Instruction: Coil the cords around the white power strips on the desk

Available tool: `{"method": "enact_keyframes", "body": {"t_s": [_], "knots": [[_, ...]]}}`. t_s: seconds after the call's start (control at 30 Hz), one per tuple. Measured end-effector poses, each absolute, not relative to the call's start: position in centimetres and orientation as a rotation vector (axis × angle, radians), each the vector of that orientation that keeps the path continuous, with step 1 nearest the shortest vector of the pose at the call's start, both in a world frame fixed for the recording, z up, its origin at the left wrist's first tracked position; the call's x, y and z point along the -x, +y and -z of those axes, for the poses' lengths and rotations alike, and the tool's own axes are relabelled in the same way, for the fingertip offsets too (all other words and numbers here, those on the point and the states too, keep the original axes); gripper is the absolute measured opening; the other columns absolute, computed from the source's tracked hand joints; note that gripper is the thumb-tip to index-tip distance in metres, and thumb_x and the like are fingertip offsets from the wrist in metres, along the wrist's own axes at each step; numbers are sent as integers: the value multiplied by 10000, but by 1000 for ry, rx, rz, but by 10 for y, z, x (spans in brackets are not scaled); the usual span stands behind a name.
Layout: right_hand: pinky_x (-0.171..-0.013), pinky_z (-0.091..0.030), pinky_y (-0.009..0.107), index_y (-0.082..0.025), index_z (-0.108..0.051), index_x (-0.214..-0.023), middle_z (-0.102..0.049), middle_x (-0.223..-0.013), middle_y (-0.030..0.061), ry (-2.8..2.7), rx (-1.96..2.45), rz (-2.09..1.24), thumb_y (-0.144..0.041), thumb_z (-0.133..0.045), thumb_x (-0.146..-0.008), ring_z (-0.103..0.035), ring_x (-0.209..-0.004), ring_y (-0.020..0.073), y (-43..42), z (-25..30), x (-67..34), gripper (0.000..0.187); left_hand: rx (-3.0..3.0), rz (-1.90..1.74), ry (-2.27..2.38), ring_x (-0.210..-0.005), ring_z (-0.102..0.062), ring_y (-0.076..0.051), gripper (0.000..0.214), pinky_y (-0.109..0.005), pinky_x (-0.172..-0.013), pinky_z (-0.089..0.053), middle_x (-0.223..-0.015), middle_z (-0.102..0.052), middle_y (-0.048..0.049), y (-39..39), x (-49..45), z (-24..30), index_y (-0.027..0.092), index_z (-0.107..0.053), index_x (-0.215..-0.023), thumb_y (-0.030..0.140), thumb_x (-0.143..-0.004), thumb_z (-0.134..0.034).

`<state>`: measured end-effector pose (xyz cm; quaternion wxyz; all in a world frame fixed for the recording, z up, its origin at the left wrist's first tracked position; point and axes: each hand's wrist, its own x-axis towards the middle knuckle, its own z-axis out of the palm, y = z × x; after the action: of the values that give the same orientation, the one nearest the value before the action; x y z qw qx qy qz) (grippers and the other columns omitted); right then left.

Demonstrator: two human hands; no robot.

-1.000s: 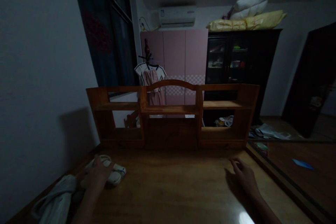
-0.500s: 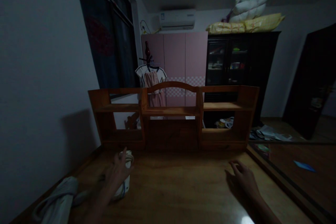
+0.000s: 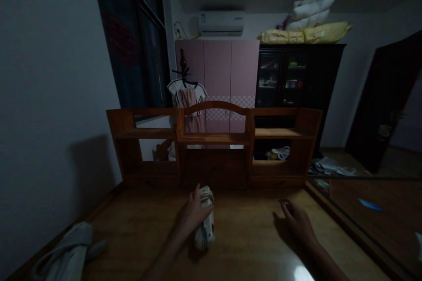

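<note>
While the room sat pretty dim, left hand [image 3: 195, 211] grip closed round a small pale fabric bundle [image 3: 206, 229], upright mid wooden counter [image 3: 250, 246], just before the brown wooden shelf unit [image 3: 214, 138], right hand [image 3: 298, 225] lay open and flat nearby, crumpled grey cloth [image 3: 66, 257] far left

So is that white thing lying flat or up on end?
On end: the left hand holds the white thing nearly vertical over the desk.
</note>
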<state>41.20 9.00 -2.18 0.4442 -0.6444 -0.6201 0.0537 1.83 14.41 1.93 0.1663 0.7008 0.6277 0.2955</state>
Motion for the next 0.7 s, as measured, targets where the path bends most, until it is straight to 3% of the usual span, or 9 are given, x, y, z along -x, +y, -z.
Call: {"method": "enact_keyframes", "body": {"t_s": [0.07, 0.23, 0.4, 0.63, 0.7], "knots": [[-648, -465, 277, -181, -616, -1014, -691, -880, 93, -1679, 1512, -91, -446, -363, -902, -651, -739, 210, 85, 9, -385, 383, -1958, -894, 1677, -1200, -491, -288, 905, -330, -940, -399, -1403, -369, -202, 142, -35, -18, 136, -136, -1460, 415, -727, -587], [-548, -405, 240, -186, -592, -1067, -624, -617, 17, -2057, 1359, -13, -361, -362, -946, -589, -530, 161, 80, -17, -300, 313, -1948, -1004, 1574, -1266, -427, -283, 861, -338, -999, -368, -1443, -344, -162, 130, -63, -16, 170, -203, -1446, 414, -724, -605], [-592, -439, 256, -211, -581, -1066, -684, -799, 60, -2214, 1220, 49, -322, -432, -925, -637, -656, 191, 86, -15, -246, 234, -1990, -1169, 1485, -1332, -341, -234, 753, -338, -1085, -291, -1460, -325, -138, 125, -69, -6, 151, -242, -1427, 423, -797, -552], [-520, -459, 236, -209, -481, -1242, -657, -706, 24, -1999, 1222, -28, -307, -405, -946, -607, -552, 166, 93, 7, -247, 321, -2163, -1160, 1354, -1242, -459, -212, 472, -349, -1042, -365, -1361, -465, -83, 123, -61, -10, 219, -411, -1341, 395, -903, -399], [-544, -482, 243, -212, -417, -1319, -670, -796, 45, -1977, 1221, -8, -261, -408, -943, -622, -601, 168, 95, 5, -250, 379, -2226, -1117, 1337, -1227, -474, -212, 455, -349, -1020, -384, -1366, -465, -85, 120, -62, -14, 223, -410, -1347, 362, -916, -362]]}}
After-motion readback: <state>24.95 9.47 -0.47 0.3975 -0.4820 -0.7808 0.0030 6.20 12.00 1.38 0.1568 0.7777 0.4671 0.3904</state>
